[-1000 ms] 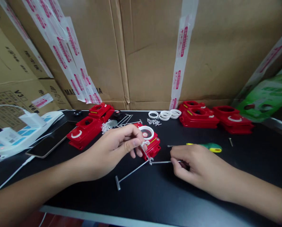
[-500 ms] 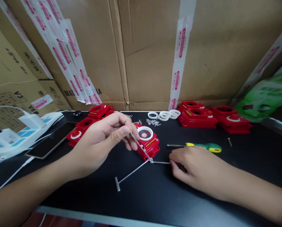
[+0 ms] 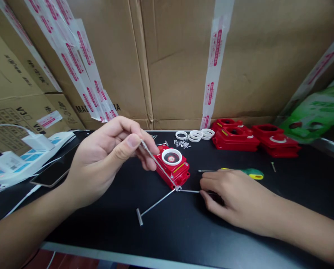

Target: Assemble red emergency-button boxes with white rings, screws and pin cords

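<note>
My left hand (image 3: 113, 157) is raised beside a red housing (image 3: 172, 175) and pinches the upper end of a thin silvery cord (image 3: 159, 164). The cord runs taut down to a small joint at the housing's front corner. From that joint, a slim T-headed metal hammer (image 3: 157, 203) lies towards the front left. A thin straight silvery strand (image 3: 190, 191) leads right into my right hand (image 3: 225, 192), which rests low on the table with fingers closed on it; its far end is hidden. The housing has a white ring (image 3: 171, 157) around its round window.
Behind my right hand lies a green-and-yellow screwdriver (image 3: 255, 173), with a screw (image 3: 273, 166) beyond it. White rings (image 3: 195, 136) and loose screws (image 3: 180, 143) lie at the back. Red housings (image 3: 234, 138) stand back right; a power strip (image 3: 15, 164) and phone (image 3: 53, 170) are left.
My left hand has moved up and to the left, drawing out a longer stretch of cord. The right hand, hammer and housing have hardly moved.
</note>
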Demonstrator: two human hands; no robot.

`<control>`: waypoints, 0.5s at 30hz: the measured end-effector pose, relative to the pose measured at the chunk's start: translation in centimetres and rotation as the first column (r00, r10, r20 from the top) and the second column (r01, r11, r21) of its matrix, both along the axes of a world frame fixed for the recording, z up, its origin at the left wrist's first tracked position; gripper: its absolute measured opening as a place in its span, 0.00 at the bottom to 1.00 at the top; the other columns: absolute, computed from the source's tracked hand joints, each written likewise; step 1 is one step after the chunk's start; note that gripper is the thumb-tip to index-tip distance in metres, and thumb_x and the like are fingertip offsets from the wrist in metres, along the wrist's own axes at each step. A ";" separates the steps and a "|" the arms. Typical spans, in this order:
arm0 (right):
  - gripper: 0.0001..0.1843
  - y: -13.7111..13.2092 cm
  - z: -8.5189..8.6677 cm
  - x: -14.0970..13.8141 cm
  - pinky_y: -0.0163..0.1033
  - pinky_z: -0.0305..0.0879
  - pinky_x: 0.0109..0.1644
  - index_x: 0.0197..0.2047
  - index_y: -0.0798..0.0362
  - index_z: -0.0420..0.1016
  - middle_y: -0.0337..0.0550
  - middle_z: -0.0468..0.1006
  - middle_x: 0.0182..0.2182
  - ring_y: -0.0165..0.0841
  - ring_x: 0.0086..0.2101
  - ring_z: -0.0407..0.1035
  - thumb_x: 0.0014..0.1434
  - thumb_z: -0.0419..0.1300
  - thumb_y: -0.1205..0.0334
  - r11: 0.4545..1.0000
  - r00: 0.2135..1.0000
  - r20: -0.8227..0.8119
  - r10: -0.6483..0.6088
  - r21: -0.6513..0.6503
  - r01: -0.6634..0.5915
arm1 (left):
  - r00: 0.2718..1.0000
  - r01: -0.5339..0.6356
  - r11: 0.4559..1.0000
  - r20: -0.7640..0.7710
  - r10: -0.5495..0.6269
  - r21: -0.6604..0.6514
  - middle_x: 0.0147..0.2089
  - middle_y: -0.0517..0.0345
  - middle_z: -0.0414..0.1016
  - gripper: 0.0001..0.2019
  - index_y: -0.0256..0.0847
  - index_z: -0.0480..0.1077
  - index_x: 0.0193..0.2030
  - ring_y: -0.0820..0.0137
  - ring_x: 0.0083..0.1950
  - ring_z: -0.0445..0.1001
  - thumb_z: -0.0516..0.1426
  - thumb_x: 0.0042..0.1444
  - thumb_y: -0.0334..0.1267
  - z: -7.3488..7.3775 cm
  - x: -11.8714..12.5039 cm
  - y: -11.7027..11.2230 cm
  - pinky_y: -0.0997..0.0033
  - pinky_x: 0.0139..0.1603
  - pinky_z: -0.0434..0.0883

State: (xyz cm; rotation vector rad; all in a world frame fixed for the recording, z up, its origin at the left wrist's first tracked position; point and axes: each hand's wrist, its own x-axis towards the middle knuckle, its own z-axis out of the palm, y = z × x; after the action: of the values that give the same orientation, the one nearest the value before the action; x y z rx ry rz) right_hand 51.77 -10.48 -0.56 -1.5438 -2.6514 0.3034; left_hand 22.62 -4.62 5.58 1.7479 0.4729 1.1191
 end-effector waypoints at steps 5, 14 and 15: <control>0.14 -0.4 0.0 0.3 0.40 0.55 0.35 0.30 0.49 0.63 0.38 0.72 0.29 0.32 0.29 0.64 0.70 0.54 0.61 0.999 0.981 -0.190 0.045 0.000 -0.046 | 0.992 0.114 0.993 -0.044 -0.115 -0.029 0.49 0.51 0.83 0.08 0.42 0.73 0.53 0.65 0.41 0.85 0.57 0.76 0.42 -0.9 0.2 0.4 0.66 0.43 0.81; 0.21 -1.1 1.2 0.5 0.38 0.49 0.27 0.26 0.50 0.56 0.33 0.59 0.21 0.27 0.22 0.54 0.72 0.55 0.63 0.978 0.779 -0.611 0.145 0.209 -0.018 | 0.820 0.216 0.967 -0.513 -0.254 -0.134 0.40 0.56 0.83 0.13 0.39 0.74 0.59 0.69 0.41 0.83 0.56 0.72 0.31 -3.3 1.6 1.0 0.70 0.48 0.78; 0.22 -1.1 1.2 0.6 0.38 0.49 0.27 0.26 0.50 0.56 0.33 0.59 0.21 0.27 0.22 0.54 0.73 0.55 0.62 0.978 0.757 -0.640 0.134 0.208 0.003 | 0.782 0.248 0.959 -0.556 -0.282 -0.137 0.41 0.56 0.84 0.14 0.40 0.75 0.60 0.69 0.41 0.83 0.57 0.71 0.30 -3.4 1.8 1.0 0.70 0.48 0.78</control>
State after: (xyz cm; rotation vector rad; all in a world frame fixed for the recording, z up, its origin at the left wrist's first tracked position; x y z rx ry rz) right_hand 52.37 -11.55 0.62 -1.0241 -2.0984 0.4655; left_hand 24.40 -3.63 2.18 2.0169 0.5857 0.3549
